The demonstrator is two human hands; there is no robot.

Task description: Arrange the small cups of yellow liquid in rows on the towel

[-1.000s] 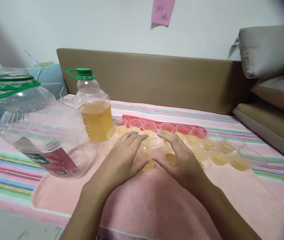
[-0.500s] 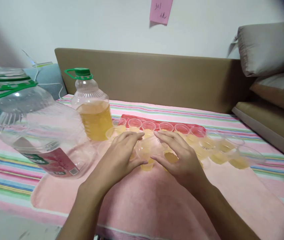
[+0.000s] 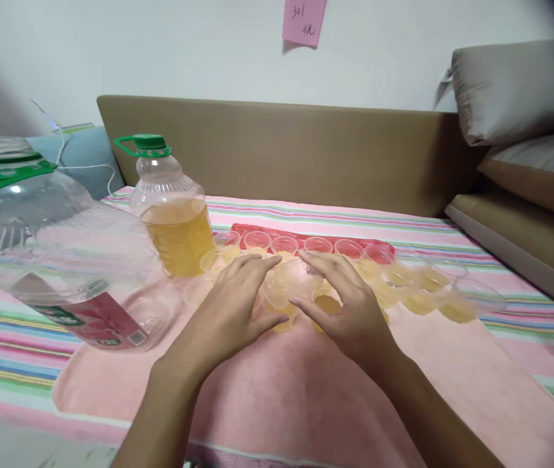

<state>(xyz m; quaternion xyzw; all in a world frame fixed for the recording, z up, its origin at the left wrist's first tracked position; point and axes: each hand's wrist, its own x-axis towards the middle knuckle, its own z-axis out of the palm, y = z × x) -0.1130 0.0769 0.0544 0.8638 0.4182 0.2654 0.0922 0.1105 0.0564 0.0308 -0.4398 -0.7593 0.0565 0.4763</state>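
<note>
1. Progress, judged from contents: yellow liquid already inside many small clear plastic cups (image 3: 419,300), upright in rows beyond the left hand (image 3: 235,305) and out past the far side of the right hand (image 3: 356,305). No full count possible behind the fingers.
2. Unfinished, by judgement: one tilted clear plastic cup (image 3: 299,276), not stood upright among the rest; seemingly without liquid, though hard to separate from the cups behind.
3. Position of tilted cup: in the gap between both hands, nearer the right grip.
4. Pointing: mouth toward the left grip and the near side, base toward the right index finger. Long axis slantwise across the gap, rising rightward.
5. Left grip: wide and curved, nothing visibly clasped. Right grip: thumb and fingers apart about the tilted cup; cannot tell pinching from mere nearness.
6. Left of the left grip, near: large clear bottle with pink label (image 3: 57,244), apparently drained. Farther off: large green-capped bottle (image 3: 179,237), partly full of yellow liquid.
7. Below both grips: plain pink cloth (image 3: 257,403).
</note>
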